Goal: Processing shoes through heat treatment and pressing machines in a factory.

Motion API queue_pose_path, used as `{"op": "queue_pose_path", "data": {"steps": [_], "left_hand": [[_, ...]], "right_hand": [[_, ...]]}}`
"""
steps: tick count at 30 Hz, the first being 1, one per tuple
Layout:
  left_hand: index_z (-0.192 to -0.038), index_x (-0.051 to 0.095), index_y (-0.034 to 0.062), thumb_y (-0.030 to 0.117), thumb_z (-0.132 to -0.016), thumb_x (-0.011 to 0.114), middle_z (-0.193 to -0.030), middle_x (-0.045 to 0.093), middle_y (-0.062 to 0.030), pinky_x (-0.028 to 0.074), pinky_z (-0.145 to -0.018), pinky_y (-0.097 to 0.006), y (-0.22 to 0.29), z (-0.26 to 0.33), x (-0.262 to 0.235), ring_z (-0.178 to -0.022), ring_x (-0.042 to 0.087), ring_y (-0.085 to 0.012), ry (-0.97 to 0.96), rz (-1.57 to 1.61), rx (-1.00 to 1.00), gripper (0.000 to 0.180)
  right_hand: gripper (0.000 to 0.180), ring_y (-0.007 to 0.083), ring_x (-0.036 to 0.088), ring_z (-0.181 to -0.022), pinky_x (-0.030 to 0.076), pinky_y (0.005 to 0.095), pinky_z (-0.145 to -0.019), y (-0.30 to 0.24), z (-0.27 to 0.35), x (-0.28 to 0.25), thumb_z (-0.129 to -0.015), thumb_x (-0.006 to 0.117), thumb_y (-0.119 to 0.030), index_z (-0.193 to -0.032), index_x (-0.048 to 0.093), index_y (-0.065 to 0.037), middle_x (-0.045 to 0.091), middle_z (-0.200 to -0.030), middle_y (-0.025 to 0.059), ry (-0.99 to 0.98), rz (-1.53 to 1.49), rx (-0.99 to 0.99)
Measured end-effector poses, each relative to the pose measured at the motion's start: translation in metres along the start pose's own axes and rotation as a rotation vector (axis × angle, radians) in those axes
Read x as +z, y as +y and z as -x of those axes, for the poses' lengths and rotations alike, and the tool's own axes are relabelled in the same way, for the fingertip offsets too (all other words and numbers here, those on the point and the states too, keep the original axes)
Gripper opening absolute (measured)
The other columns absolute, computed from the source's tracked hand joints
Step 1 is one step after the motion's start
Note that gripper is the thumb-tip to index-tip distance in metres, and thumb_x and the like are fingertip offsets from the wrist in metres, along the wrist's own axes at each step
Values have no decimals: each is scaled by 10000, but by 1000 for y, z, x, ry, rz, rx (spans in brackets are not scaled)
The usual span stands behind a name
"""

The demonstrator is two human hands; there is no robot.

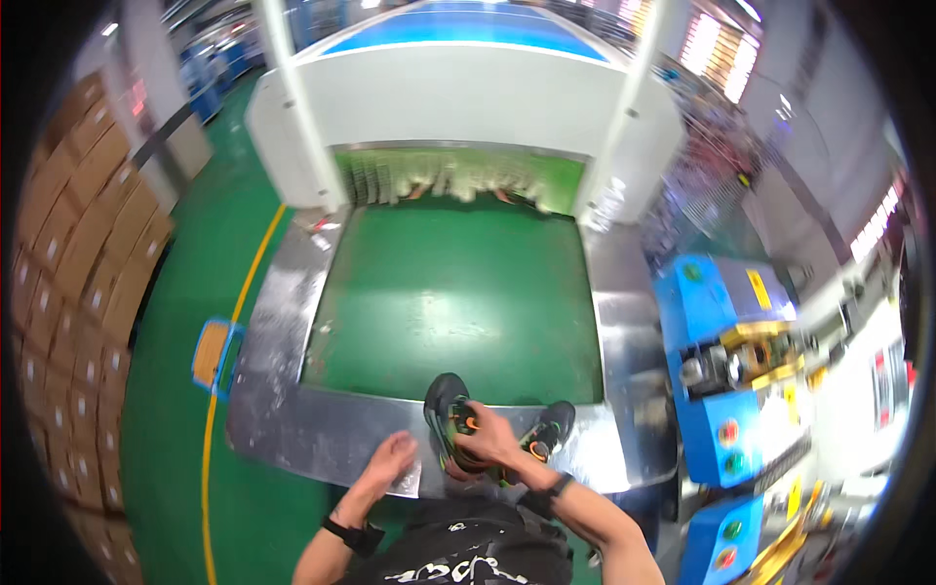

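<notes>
A dark sports shoe (444, 393) with green and orange accents stands on the metal ledge (331, 429) in front of me. My right hand (487, 438) is closed over its opening, around the tongue and laces. Beside it on the right sits a similar dark shoe (558, 421), partly hidden by my right forearm. To the left of the first shoe, my left hand (392, 460) hovers apart from it above the ledge. Its fingers are loosely bent, slightly blurred, and hold nothing. A dark band circles each wrist.
Past the ledge, a green conveyor belt (448, 302) runs into a white machine housing (468, 97) with a fringed curtain (448, 175). Blue machines (697, 395) stand at the right. Stacked cardboard boxes (88, 234) and a small blue-framed stool (211, 353) are at the left.
</notes>
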State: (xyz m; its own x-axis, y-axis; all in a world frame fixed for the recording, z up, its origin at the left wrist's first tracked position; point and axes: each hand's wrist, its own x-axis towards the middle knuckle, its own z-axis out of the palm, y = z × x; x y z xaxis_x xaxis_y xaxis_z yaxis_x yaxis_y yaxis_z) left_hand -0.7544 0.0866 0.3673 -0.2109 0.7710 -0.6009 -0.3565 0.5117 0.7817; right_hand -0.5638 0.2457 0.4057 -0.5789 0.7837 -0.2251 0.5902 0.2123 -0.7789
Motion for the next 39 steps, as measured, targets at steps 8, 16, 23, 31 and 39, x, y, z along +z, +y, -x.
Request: {"op": "queue_pose_path", "data": {"steps": [8,16,23,31,39], "left_hand": [[-1425,364,-9,329,-1033,293,-1418,457,-177,279,-1140,-364,154,62,74,-1348,391,-236,-353,423,375,522],[-1411,352,-26,413,-932,371,-1432,412,-198,285,-1129,-393,204,108,93,-1331,390,-256,-572,272,479,650],[-1359,362,-55,414,-935,422,-1352,457,-194,345,-1083,-390,211,113,105,-1249,459,-243,-581,248,481,636],[-1311,405,-50,339,-985,386,-1260,507,-182,405,-1012,-374,218,129,101,-1147,512,-216,-401,-79,694,508],[-1437,260,-13,439,-917,423,-1338,418,-191,374,-1041,-381,198,133,104,-1226,446,-242,-414,278,582,708]], "right_hand": [[610,372,610,-1136,506,389,-934,-84,119,-93,-625,835,-199,-1169,617,-29,542,-1304,280,-35,-115,-476],[612,463,543,-1156,460,484,-956,-105,152,-114,-609,839,-108,-1160,585,-30,467,-1361,315,155,-47,-691],[623,494,509,-1183,449,512,-961,-120,155,-140,-607,845,-98,-1166,577,-48,427,-1401,303,122,17,-694],[605,380,666,-1004,551,393,-841,-105,151,-125,-564,878,-184,-1081,593,-47,562,-1219,345,229,41,-745],[594,358,679,-974,551,385,-817,-112,140,-129,-515,876,-162,-1044,635,-38,580,-1197,341,178,-92,-759]]}}
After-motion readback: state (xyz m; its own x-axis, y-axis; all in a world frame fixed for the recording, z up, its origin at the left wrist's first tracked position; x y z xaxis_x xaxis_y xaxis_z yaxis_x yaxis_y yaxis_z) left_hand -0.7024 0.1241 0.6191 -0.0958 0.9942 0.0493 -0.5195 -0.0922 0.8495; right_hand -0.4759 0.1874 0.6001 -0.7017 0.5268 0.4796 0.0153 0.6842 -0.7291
